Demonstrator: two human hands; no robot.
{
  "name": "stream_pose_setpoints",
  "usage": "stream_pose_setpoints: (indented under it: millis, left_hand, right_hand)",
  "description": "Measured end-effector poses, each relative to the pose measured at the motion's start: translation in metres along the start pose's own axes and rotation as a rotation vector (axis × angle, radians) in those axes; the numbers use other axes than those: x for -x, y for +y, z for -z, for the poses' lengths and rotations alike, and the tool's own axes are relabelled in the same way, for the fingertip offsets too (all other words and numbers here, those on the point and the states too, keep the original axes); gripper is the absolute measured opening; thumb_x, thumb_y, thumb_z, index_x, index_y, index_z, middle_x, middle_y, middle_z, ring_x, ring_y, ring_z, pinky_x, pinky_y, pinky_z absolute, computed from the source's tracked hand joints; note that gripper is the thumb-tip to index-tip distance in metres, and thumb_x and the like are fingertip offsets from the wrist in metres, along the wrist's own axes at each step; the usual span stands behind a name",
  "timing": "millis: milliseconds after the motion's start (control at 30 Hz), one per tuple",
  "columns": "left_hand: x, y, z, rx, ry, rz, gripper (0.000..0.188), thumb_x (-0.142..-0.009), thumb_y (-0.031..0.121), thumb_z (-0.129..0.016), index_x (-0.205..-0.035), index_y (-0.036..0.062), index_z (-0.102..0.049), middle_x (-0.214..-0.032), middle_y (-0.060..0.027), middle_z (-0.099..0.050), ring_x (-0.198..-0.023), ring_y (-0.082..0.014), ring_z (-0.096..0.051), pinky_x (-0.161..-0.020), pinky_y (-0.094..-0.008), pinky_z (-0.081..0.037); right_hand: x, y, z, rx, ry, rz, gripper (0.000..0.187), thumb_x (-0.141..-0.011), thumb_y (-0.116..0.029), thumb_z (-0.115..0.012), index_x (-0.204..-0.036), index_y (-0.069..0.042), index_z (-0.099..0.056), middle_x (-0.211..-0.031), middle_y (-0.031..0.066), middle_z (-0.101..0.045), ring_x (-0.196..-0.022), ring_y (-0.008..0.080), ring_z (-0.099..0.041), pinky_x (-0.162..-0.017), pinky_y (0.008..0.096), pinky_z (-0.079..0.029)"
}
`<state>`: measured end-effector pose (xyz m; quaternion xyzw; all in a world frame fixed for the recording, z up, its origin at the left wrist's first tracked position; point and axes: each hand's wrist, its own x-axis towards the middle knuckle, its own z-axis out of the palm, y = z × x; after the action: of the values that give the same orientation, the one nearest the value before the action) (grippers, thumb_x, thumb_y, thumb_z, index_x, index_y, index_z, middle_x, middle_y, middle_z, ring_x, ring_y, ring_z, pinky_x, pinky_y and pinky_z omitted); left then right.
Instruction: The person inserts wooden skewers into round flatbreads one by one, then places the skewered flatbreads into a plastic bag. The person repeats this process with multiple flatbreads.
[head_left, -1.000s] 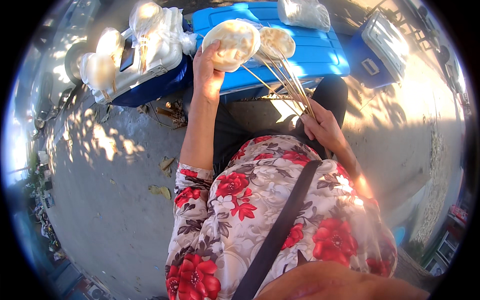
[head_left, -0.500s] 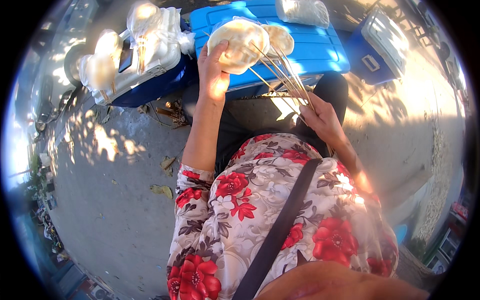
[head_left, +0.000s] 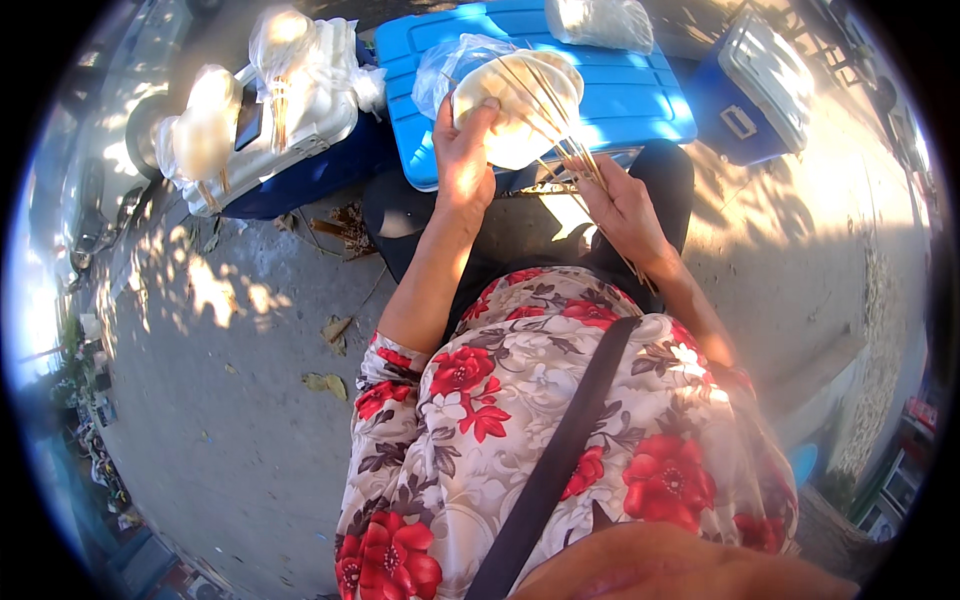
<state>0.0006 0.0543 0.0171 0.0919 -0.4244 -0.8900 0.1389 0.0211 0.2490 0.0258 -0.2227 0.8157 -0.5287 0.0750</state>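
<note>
In my left hand (head_left: 464, 155) is a pale, round, flat disc like a flatbread (head_left: 512, 128), gripped at its left edge with the thumb on top. A similar disc shows partly behind it. My right hand (head_left: 618, 208) is closed round several thin wooden skewers (head_left: 588, 168). Their upper ends fan across the disc's face, and their lower ends stick out below my palm. Whether any skewer pierces the disc cannot be made out. Beneath the discs, a clear plastic bag (head_left: 432, 78) lies on the blue lid (head_left: 640, 100) of a large box.
A bagged white bundle (head_left: 600, 24) rests at the lid's far edge. On the left, a white-lidded cooler (head_left: 335, 115) carries bagged discs on sticks (head_left: 205, 130) and a phone (head_left: 248, 120). Another blue cooler (head_left: 745, 115) stands at right. Sticks (head_left: 348, 228) lie on the ground.
My left hand has brought the disc right and nearer, uncovering the plastic bag. The second disc now sits behind the first. My right hand has shifted slightly left, laying the skewers over the disc.
</note>
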Motion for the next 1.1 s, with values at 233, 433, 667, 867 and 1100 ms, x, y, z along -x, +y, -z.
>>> stream_pose_setpoints:
  millis: [233,433,667,867,1100]
  left_hand:
    - [0.003,-0.009,0.002,-0.052,-0.004,0.007,0.039,-0.079,0.009,-0.066,-0.114,0.0001,-0.050,-0.102,-0.0092,-0.061,-0.091,-0.0176,-0.061,-0.079,-0.0302,-0.051]
    - [0.007,-0.018,0.004,-0.055,-0.058,-0.002,0.039,-0.081,0.009,-0.065,-0.115,-0.0002,-0.050,-0.104,-0.0095,-0.060,-0.093,-0.0174,-0.060,-0.080,-0.0291,-0.049]
    - [0.007,-0.040,0.020,-0.021,-0.081,0.080,0.039,-0.086,0.017,-0.058,-0.120,0.0000,-0.049,-0.109,-0.0095,-0.058,-0.099,-0.0194,-0.057,-0.087,-0.0319,-0.046]
    - [0.004,-0.039,0.036,-0.207,-0.107,0.243,0.037,-0.092,0.022,-0.053,-0.124,0.0052,-0.045,-0.113,-0.0105,-0.058,-0.097,-0.0218,-0.062,-0.076,-0.0320,-0.052]
    - [0.021,-0.045,0.039,-0.325,-0.144,0.319,0.032,-0.093,0.021,-0.051,-0.121,0.0057,-0.049,-0.117,-0.0104,-0.057,-0.103,-0.0220,-0.060,-0.078,-0.0307,-0.051]
  right_hand:
    - [-0.011,0.005,-0.008,-0.032,0.003,-0.084,0.023,-0.093,-0.021,-0.051,-0.098,0.002,-0.052,-0.071,0.0137,-0.052,-0.062,0.0181,-0.046,-0.059,0.0341,-0.040]
    - [-0.014,0.014,-0.015,-0.109,0.060,-0.064,0.018,-0.094,-0.017,-0.051,-0.093,0.001,-0.053,-0.065,-0.0019,-0.042,-0.061,0.0053,-0.036,-0.053,0.0240,-0.034]
    - [-0.004,0.044,-0.005,0.087,0.001,0.038,0.024,-0.093,-0.020,-0.051,-0.103,0.002,-0.054,-0.068,0.0155,-0.057,-0.059,0.0270,-0.050,-0.060,0.0382,-0.043]
    - [-0.041,0.066,0.014,-0.037,0.067,-0.180,0.026,-0.094,-0.023,-0.048,-0.103,0.000,-0.058,-0.074,0.0165,-0.063,-0.066,0.0272,-0.061,-0.059,0.0354,-0.045]
    - [-0.080,0.102,0.017,0.392,0.110,-0.129,0.028,-0.094,-0.030,-0.047,-0.087,-0.003,-0.054,-0.069,0.0162,-0.060,-0.068,0.0340,-0.059,-0.056,0.0404,-0.043]
